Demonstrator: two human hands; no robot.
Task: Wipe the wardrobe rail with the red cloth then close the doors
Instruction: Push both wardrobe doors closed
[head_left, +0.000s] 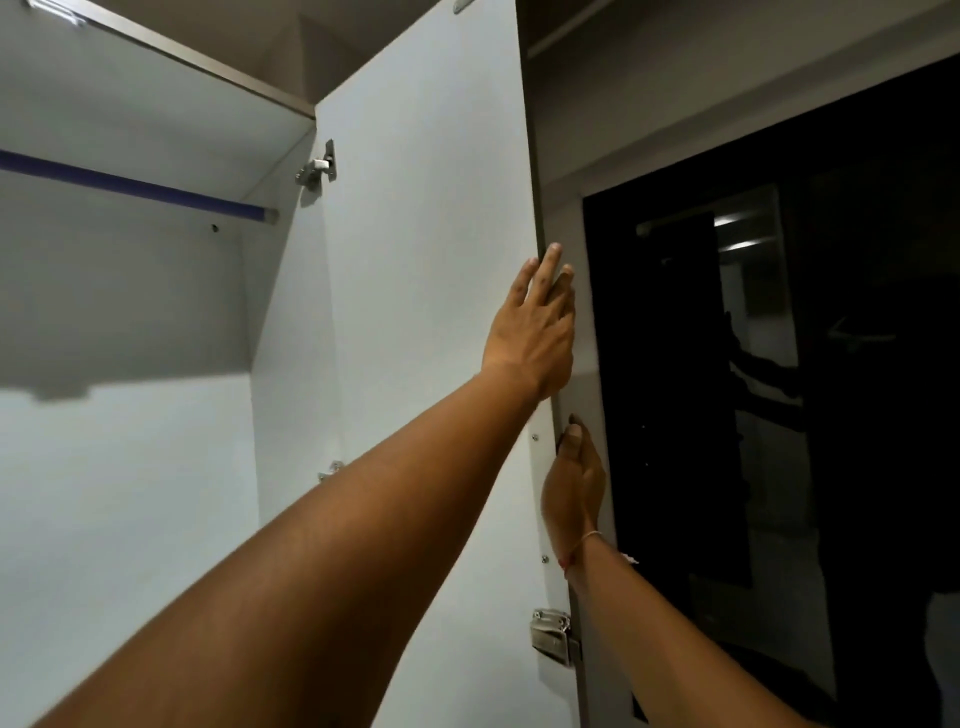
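Observation:
The wardrobe stands open, with the white inner face of its right door (426, 260) turned toward me. A blue rail (130, 182) runs across the upper left of the interior, under a shelf. My left hand (535, 332) reaches up to the door's free edge, its fingertips curled over that edge. Lower down, my right hand (574, 483) grips the same edge from the outer side, thumb on the front; a thin thread sits on its wrist. No red cloth is in view.
A glossy black panel (779, 364) fills the right side behind the door. Metal hinges (317, 169) join the door to the white wardrobe side wall. A metal latch (553, 636) sits low on the door edge. The wardrobe's back wall (119, 493) is bare white.

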